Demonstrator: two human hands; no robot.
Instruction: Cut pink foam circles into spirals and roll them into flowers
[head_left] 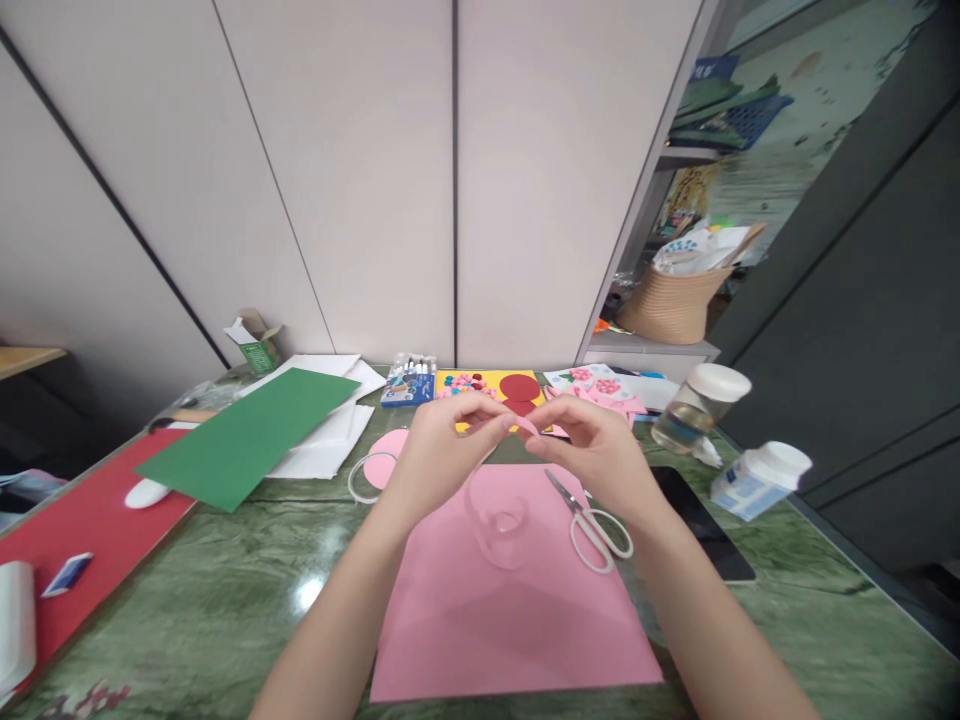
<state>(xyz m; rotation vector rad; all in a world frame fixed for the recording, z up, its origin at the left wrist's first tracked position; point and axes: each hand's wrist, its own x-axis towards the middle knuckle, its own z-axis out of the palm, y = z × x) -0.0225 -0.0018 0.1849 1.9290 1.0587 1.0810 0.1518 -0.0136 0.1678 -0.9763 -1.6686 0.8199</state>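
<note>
Above a pink paper sheet [517, 630], my left hand [450, 450] and my right hand [592, 435] meet, thumbs and fingers pinched. Between the fingertips is a narrow pink paper strip [527, 427], with both hands closed on it. A long curl of the strip hangs below and coils over the sheet. White-handled scissors [592, 530] lie on the sheet's right side, blades slightly apart, beneath my right forearm. Beside my left wrist are a pink paper circle [386, 455] and a second pair of white handle loops [367, 477], partly hidden.
Green paper [255, 430] lies over white sheets [330, 450] and red paper [105, 500] at left. Behind are a marker box [409, 385] and yellow paper [540, 382] with red circles. A jar [697, 410], white bottle [761, 480] and tablet [701, 520] occupy the right.
</note>
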